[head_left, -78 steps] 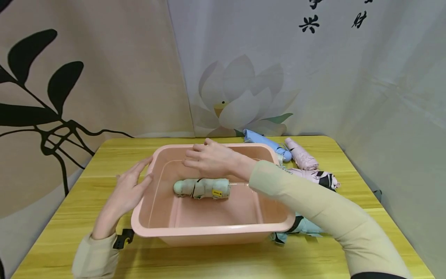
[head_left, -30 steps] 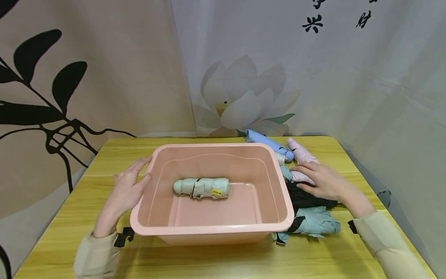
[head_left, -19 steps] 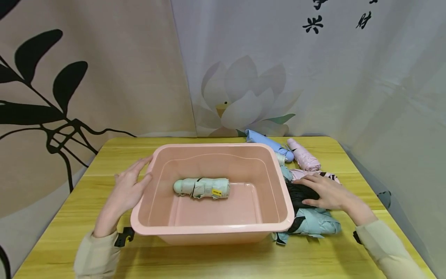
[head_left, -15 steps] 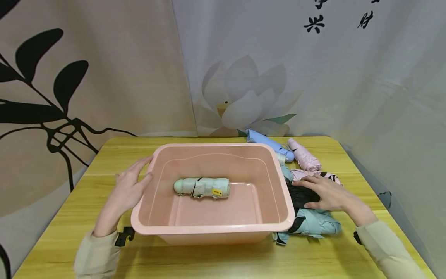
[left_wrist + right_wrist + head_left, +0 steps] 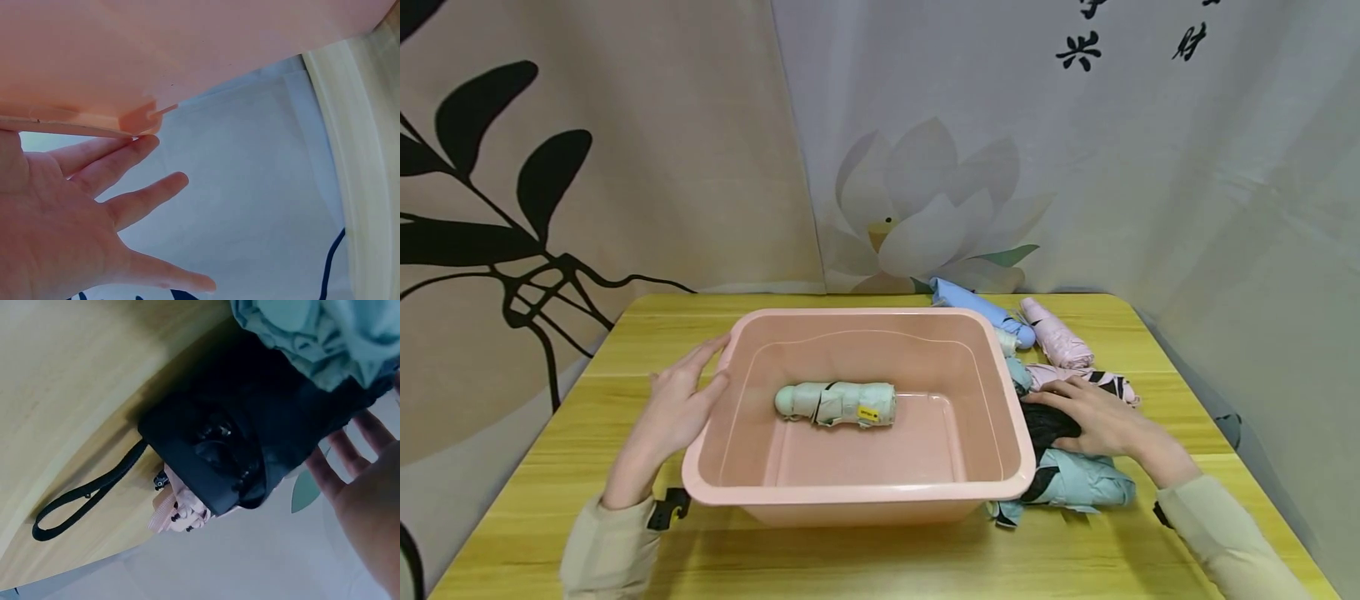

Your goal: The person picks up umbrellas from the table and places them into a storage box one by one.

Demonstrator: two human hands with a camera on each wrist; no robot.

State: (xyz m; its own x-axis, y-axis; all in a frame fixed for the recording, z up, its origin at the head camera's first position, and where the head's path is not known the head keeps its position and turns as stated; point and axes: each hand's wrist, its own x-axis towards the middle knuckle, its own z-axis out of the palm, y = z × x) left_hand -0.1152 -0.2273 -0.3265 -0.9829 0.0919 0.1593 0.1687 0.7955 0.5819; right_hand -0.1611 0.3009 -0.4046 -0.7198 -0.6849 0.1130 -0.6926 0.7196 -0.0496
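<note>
In the head view, a pink plastic tub (image 5: 859, 493) holds a pale green folded umbrella (image 5: 837, 404) lying on its side, a yellow tag on its canopy. My left hand (image 5: 681, 408) rests against the tub's left rim, fingers extended; the left wrist view shows some fingertips touching the rim's underside. My right hand (image 5: 1097, 421) is over a black folded umbrella (image 5: 1047, 425) right of the tub, fingers on its far side and thumb on its near side. A wrist strap (image 5: 87, 494) hangs from its handle end in the right wrist view.
Beside the tub's right wall lie a teal umbrella (image 5: 1082, 479) nearest me, a pink-and-black one (image 5: 1112, 385), a light pink one (image 5: 1057, 335) and a blue one (image 5: 973, 307) at the back. They rest on a wooden table (image 5: 850, 567) before a printed curtain (image 5: 685, 167).
My right hand has left the tub, moved right to the umbrellas and then slid nearer onto the black one, its fingers closing in. My left hand stays at the rim.
</note>
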